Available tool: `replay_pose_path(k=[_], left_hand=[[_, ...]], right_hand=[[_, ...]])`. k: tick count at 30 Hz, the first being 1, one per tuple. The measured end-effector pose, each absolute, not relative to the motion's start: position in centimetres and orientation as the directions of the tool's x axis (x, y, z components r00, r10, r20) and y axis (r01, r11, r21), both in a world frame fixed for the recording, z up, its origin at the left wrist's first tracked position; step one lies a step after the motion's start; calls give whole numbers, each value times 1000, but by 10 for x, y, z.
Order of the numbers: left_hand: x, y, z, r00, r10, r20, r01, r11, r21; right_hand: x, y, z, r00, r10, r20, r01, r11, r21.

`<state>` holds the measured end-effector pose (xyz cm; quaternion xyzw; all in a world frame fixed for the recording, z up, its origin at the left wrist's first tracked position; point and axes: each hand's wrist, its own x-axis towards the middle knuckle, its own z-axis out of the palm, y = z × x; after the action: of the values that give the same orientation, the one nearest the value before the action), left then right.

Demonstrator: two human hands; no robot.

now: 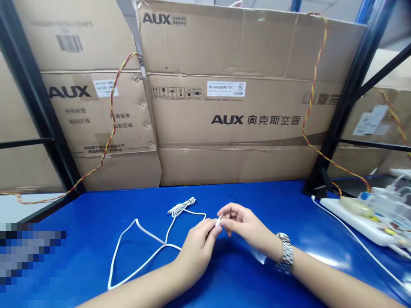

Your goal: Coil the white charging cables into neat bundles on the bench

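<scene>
A white cable (138,222) lies in loose loops on the blue tabletop (272,205), with a bundled part (183,206) wound together behind my hands. My left hand (197,244) pinches the cable's white plug (218,222) between thumb and forefinger. From the other side, my right hand (242,222) has its thumb and fingertips closed at the plug's metal tip, and a metal watch is on that wrist. The fingers partly cover the plug, so its exact type cannot be told. Below the right palm shows a small clear piece (258,256), perhaps plastic film.
Large cardboard boxes (231,162) stand behind the table, between black frame posts (340,94). Twisted red-yellow wires (112,115) hang on both sides. At the right sits a white power strip (346,216) with plugs and cables. A pixelated patch covers the lower left.
</scene>
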<state>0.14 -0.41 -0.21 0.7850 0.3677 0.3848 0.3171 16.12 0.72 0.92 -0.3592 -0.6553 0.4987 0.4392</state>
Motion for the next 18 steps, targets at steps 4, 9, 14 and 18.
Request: replay_pose_path(k=[4,9,14,18], left_hand=[[3,-1,-3,469,769,434,364,-616,698],[-5,4,6,490,768,412,505,-636,584],[-26,14,35,359,818,449,669,-561,487],[-43,22,55,234,861,451,702,-471,535]], right_hand=[[158,2,9,-358,909,215,46,248,-968],[174,9,21,-210,921,327,35,342,-939],[222,37,43,187,889,417,-94,439,-894],[258,58,48,407,811,421,-38,475,-879]])
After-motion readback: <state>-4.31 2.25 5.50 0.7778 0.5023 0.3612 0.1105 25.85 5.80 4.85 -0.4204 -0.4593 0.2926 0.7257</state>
